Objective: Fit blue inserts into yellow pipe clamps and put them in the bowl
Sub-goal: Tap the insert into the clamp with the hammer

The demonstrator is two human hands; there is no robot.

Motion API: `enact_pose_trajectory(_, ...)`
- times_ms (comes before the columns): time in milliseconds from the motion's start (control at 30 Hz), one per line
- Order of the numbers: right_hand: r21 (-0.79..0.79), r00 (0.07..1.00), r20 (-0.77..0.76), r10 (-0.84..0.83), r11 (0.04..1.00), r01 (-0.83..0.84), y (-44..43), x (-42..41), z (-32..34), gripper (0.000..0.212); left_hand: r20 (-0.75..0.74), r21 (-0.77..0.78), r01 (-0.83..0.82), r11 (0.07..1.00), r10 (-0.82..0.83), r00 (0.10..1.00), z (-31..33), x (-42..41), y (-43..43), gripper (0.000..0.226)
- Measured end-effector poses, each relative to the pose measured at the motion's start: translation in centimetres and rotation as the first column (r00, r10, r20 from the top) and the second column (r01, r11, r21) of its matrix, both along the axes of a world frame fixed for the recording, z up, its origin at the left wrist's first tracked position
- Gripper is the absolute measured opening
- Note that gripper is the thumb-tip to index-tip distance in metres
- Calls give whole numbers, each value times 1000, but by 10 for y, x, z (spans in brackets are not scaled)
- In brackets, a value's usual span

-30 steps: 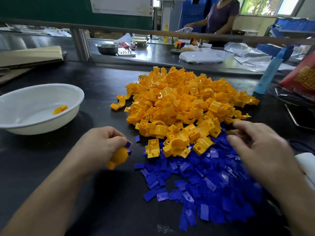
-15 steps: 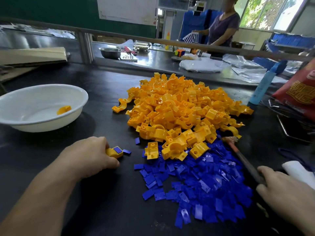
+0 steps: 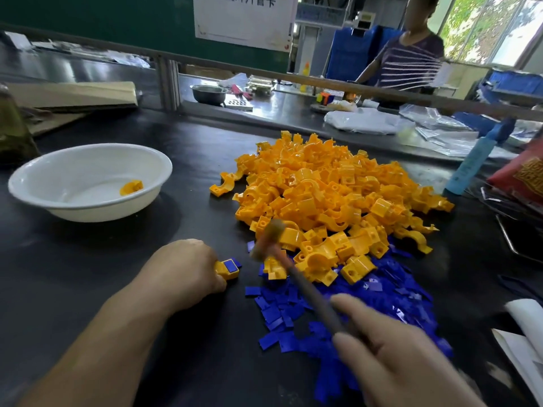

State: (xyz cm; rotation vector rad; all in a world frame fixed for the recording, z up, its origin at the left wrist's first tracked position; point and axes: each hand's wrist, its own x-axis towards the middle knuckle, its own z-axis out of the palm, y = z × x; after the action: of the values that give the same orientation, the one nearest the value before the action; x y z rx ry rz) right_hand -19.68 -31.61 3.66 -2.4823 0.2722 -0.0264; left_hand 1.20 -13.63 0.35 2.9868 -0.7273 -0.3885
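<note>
Head view: at the far left a white bowl (image 3: 88,210) is seen on the dark worktop (image 3: 88,274), and one finished clamp (image 3: 131,187) is lying inside it, near the right side of its bottom. Nearer to the camera and to the right of the bowl, the left hand (image 3: 182,268) is rested on the worktop with its fingers curled around a yellow clamp (image 3: 223,273), which is kept down on the surface. A blue insert (image 3: 230,266) is placed in the top of this clamp and faces upward. Just to the right of it a hammer (image 3: 267,240) is seen, strongly blurred. Its head is above the near-left edge of the heap, and its handle runs down and to the right into the right hand (image 3: 396,362), whose fingers are closed around it. How high the head is over the worktop cannot be told. Behind the hammer a big heap of yellow clamps (image 3: 329,195) is spread in the middle of the worktop. A pile of blue inserts (image 3: 382,298) is lying against the near side of the heap and is partly covered by the right hand. Further right, a light blue bottle (image 3: 470,165) is standing beside the heap, and a red bag (image 3: 526,171) is seen at the right edge. Behind the rail a person (image 3: 408,60) is standing at another bench.
</note>
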Motion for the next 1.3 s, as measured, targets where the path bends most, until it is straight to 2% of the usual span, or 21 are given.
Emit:
enact_pose_trajectory(167,-120,996,86,8,993,3,24,11,-14,45,-23,-65,-17,998,16,1000,-1,2,3,28)
enact_pose_trajectory(233,-142,999,34,37,989,-31,27,15,-20,48,-41,-64,-25,998,22,999,0,3,3,26)
enact_pose_trajectory(433,-135,998,-27,58,989,-61,16,23,-14,35,-21,-62,-28,998,26,999,-1,3,3,25)
enact_pose_trajectory(567,-137,987,155,48,990,-26,24,27,-15,39,-30,-74,-30,997,28,999,-2,4,3,26)
enact_pose_trajectory(733,-192,994,-35,99,976,-104,32,41,-15,38,-80,-92,-41,995,33,996,-3,6,3,24)
enact_pose_trajectory(833,-165,994,-59,94,981,-103,22,38,-5,35,-76,-93,-44,995,37,996,-4,6,4,26)
enact_pose_trajectory(900,-147,996,-21,86,985,-88,18,31,-2,34,-57,-76,-38,996,34,998,-3,6,4,28)
enact_pose_trajectory(1000,-111,997,79,-3,994,12,6,20,1,36,-52,-55,-28,998,25,998,-2,5,4,30)
enact_pose_trajectory(1100,-100,949,218,-228,962,254,-22,12,-3,41,-82,-60,-38,997,34,996,0,4,4,30)
enact_pose_trajectory(1233,-241,823,284,-492,795,557,-89,10,-29,47,-89,-51,-45,998,41,995,0,4,4,34)
enact_pose_trajectory(1300,-313,774,235,-588,708,633,-124,8,-46,47,-109,-79,-81,994,72,991,0,6,6,34)
